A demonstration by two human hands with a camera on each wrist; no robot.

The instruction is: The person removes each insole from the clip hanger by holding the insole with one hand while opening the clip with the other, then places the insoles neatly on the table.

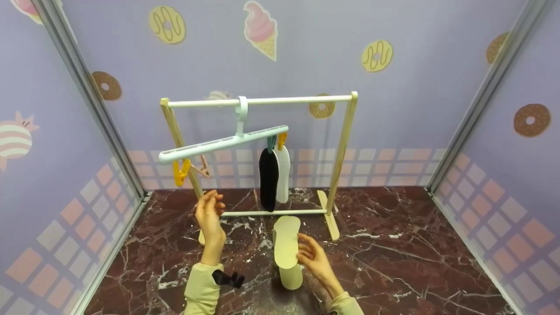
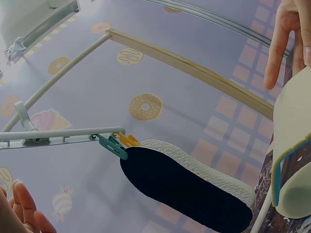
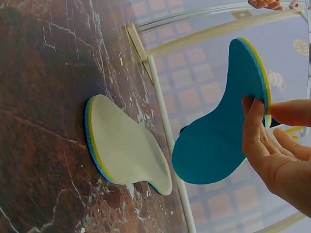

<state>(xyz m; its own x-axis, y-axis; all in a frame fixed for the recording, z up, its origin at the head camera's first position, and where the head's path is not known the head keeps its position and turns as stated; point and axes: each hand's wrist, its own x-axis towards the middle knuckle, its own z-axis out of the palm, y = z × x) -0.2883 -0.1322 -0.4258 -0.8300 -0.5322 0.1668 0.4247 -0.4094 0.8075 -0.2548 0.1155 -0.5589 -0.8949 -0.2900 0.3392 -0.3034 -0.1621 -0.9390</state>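
My right hand (image 1: 316, 259) pinches one edge of a cream insole (image 1: 287, 243), holding it upright above the table; its blue underside faces the right wrist view. A second cream insole (image 3: 124, 145) with a blue and yellow rim lies on the table beneath it. My left hand (image 1: 211, 218) is raised below the left end of a pale hanger (image 1: 218, 143), fingers loosely bent and holding nothing. Near it hang a yellow clip (image 1: 180, 171) and a pink clip (image 1: 203, 167). From the hanger's right end, a teal clip (image 2: 112, 145) and another yellow clip (image 1: 282, 140) hold a black insole (image 1: 268, 179) and a white insole (image 1: 283, 173).
The hanger hooks over the white top bar (image 1: 297, 100) of a wooden-sided rack (image 1: 343, 153), its right end tilted up. A lower bar (image 1: 306, 212) crosses near the dark red marbled table (image 1: 393, 253). Patterned walls (image 1: 306, 43) stand behind and at both sides.
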